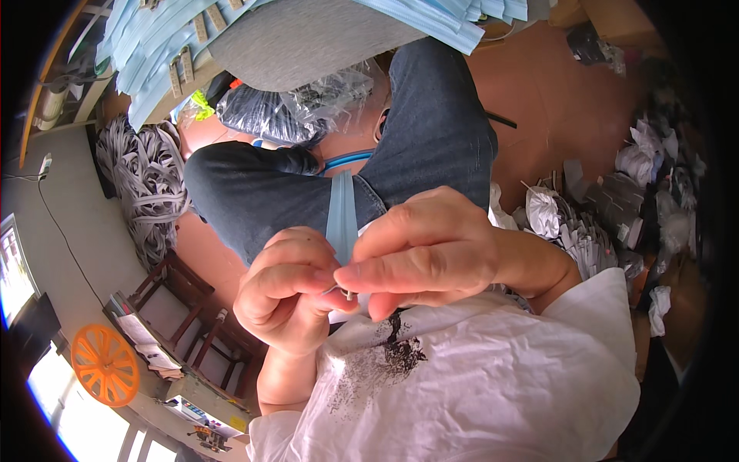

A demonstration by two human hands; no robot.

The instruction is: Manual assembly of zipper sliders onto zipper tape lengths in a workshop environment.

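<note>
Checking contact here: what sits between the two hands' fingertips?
In the head view, a small metal piece is pinched between left hand and right hand, with the light-blue strip above.

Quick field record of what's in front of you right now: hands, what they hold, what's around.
left hand: curled, pinching a small metal piece
right hand: fingertips meet the left at that piece
strip: light blue tape runs up from the hands over the jeans
lap: white plastic bag with dark small bits
left side: grey strap bundle, orange reel
</note>
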